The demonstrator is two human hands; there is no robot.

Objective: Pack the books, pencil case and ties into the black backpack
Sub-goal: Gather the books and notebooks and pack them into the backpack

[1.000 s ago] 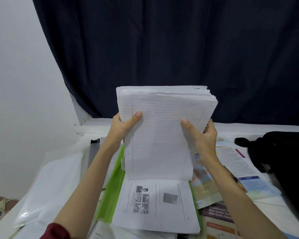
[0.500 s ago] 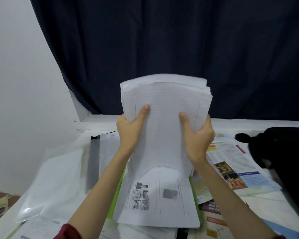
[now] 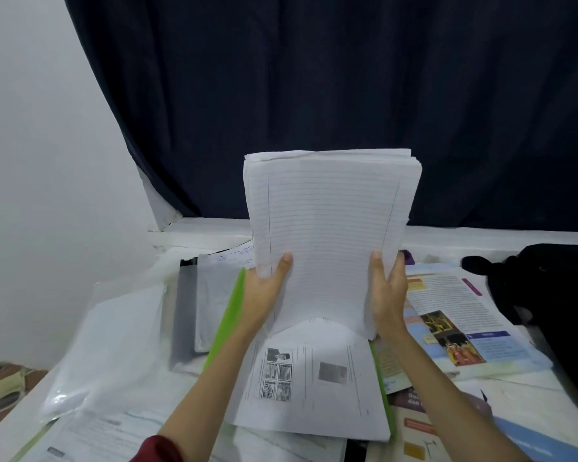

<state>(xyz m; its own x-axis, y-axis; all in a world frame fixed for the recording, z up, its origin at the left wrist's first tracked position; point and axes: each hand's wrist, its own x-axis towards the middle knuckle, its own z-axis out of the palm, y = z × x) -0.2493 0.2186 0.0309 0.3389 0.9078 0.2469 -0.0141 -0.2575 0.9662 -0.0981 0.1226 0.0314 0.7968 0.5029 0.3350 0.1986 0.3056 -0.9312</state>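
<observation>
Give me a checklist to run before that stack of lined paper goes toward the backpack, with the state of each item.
1. Left hand grips the stack of lined paper at its lower left edge: ok.
2. Right hand grips the stack's lower right edge: ok.
3. Stack held upright, bottom edge above the printed sheet: ok.
4. Sheets squared: not ok, the top edges are uneven and the bottom bows.
5. Black backpack within view at the right: ok.
6. Backpack opening unzipped and facing the person: cannot tell, only a dark side shows.
</observation>
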